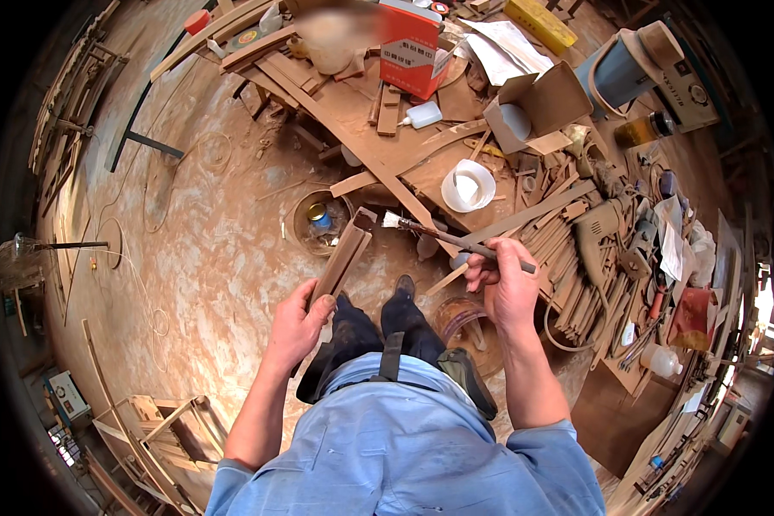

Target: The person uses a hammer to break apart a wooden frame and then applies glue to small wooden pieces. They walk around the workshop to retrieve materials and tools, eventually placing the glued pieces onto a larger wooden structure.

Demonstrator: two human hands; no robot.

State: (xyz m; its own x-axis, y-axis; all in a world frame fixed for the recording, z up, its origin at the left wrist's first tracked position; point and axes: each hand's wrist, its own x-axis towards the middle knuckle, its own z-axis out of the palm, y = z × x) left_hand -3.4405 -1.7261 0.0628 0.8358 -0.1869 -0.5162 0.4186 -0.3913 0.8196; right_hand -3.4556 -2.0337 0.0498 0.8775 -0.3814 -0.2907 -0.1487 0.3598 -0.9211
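Observation:
My left hand is closed round the lower end of a brown grooved wooden piece, which slants up and away in front of my legs. In my right hand is a brush with a dark handle and white-tipped bristles. The bristles point left, close to the far end of the wooden piece; a small gap shows between them. Beyond the brush, a white plastic tub with whitish contents stands on the cluttered workbench.
Wood strips and a power drill crowd the bench at right. Farther back are a red box, an open cardboard box and a white bottle. On the floor, a round container holds a blue can.

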